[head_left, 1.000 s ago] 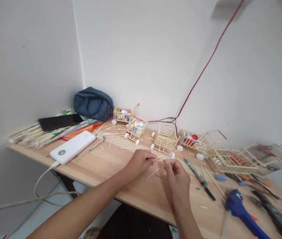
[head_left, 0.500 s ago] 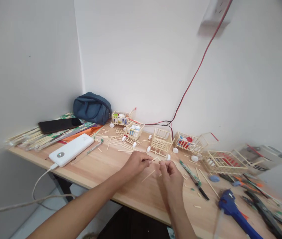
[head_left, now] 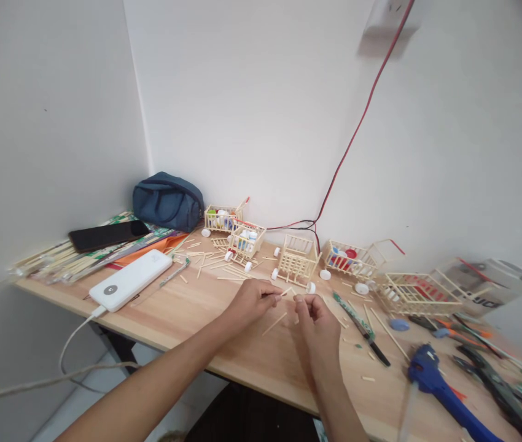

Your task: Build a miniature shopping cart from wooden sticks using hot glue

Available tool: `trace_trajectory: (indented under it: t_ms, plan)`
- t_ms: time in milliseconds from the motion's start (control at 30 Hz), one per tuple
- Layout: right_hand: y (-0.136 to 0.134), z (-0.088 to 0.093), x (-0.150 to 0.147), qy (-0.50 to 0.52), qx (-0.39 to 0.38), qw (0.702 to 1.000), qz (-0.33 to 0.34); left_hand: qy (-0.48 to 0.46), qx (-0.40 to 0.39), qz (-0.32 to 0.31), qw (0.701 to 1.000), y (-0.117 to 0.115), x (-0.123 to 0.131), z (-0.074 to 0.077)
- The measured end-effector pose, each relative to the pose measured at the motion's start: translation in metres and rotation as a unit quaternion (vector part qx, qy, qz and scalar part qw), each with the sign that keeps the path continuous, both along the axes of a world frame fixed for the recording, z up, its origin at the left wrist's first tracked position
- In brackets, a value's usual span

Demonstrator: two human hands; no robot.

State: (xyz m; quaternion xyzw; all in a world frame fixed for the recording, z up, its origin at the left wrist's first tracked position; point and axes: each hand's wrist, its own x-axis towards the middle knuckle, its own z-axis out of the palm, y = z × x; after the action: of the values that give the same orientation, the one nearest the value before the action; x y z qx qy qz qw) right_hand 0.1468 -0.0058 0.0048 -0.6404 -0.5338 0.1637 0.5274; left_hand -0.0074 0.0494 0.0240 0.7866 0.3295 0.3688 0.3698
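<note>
Your left hand has thumb and forefinger clamped together on a short pale stick, which juts from those fingertips toward your right hand. The right fingers curl in, tips just beside the stick's far end; whether they grip a piece too, you cannot tell at this size. A loose stick lies on the table, just on your side of the left fingertips. Straight beyond both sets of fingers stands a wheeled stick cart. Right of the right fingers lies a green-wrapped tool, with a blue glue gun farther right. Well left of the left fingers sits a white power bank.
</note>
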Motion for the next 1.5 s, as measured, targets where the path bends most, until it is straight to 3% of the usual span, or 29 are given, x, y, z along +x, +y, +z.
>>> trace_trajectory:
  t_ms: [333, 1500]
  plan:
    - [0.0025, -0.0063, 0.003, -0.001, -0.017, 1.0, -0.008, -0.003, 0.001, 0.006, 1.0, -0.0033, 0.0007, 0.0037]
    - [0.0001, -0.0019, 0.0006, -0.012, -0.024, 1.0, -0.012, -0.016, 0.0, 0.005, 1.0, -0.0013, 0.0, -0.0001]
